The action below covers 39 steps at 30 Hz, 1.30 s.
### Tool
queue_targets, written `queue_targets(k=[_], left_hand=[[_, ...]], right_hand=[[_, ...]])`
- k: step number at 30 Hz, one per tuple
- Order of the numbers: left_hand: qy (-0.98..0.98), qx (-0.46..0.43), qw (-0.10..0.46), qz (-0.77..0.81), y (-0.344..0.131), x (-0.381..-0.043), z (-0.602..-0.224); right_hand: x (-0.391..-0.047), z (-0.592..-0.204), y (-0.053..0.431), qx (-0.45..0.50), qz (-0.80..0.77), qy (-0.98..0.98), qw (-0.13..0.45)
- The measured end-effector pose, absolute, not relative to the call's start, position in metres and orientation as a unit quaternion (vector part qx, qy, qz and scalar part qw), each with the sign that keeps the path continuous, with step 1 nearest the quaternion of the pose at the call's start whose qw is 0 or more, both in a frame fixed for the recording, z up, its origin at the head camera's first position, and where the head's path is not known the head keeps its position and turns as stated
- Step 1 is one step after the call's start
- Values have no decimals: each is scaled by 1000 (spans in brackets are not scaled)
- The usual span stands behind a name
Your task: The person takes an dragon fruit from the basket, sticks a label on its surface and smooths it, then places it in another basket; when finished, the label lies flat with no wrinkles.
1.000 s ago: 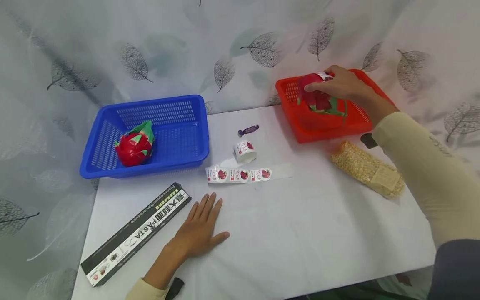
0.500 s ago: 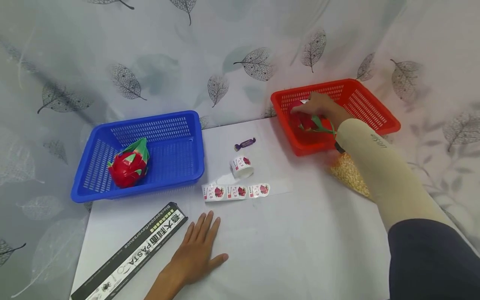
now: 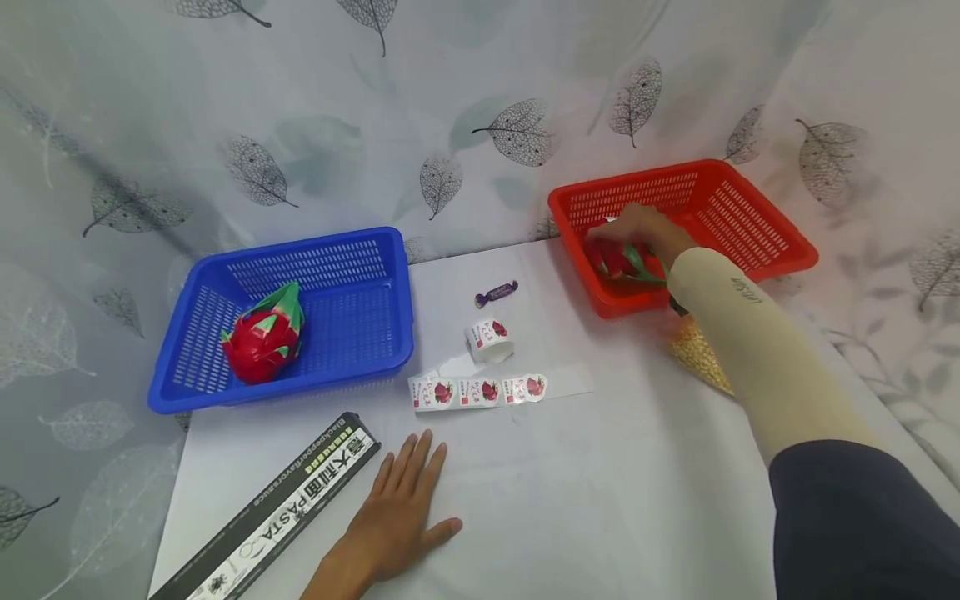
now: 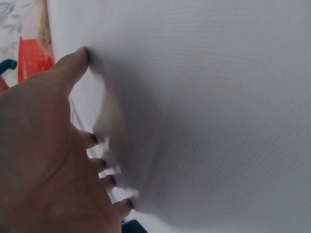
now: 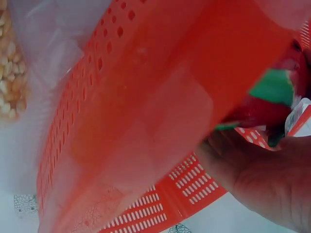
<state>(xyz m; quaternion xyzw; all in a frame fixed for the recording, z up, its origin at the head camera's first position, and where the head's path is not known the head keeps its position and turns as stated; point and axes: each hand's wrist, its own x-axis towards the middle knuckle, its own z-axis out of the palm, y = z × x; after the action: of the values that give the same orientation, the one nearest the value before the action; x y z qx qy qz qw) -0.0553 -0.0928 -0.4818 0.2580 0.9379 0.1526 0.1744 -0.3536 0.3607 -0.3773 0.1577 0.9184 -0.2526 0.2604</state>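
Observation:
Inside the red basket, at the back right of the table, my right hand grips a red dragon fruit from above. Its green leaves stick out toward the wrist, and a white label shows by the fingers. The right wrist view has the same dragon fruit partly behind the basket wall, with the hand against it. My left hand rests on the white table with fingers stretched out, beside a pasta box. In the left wrist view the palm and fingertips of the left hand show.
Another dragon fruit lies in the blue basket at left. Between the baskets are a purple-wrapped candy, a roll of stickers and its strip of labels. A bag of corn kernels is partly under the right forearm.
My right hand has lowered the dragon fruit from above the red basket down into it. The left hand stays on the table. The head view has tilted upward.

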Motion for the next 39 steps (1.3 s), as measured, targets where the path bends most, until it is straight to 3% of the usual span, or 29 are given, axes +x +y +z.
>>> queue_targets(k=[27, 32, 39], left_hand=[[936, 272, 163, 152, -92, -54, -480], [934, 286, 146, 158, -96, -52, -483], [934, 285, 165, 135, -97, -55, -473]], right_hand=[[-345, -391, 352, 173, -255, 930, 198], [-335, -378, 349, 157, -263, 932, 192], [-319, -338, 326, 105, -295, 943, 114]])
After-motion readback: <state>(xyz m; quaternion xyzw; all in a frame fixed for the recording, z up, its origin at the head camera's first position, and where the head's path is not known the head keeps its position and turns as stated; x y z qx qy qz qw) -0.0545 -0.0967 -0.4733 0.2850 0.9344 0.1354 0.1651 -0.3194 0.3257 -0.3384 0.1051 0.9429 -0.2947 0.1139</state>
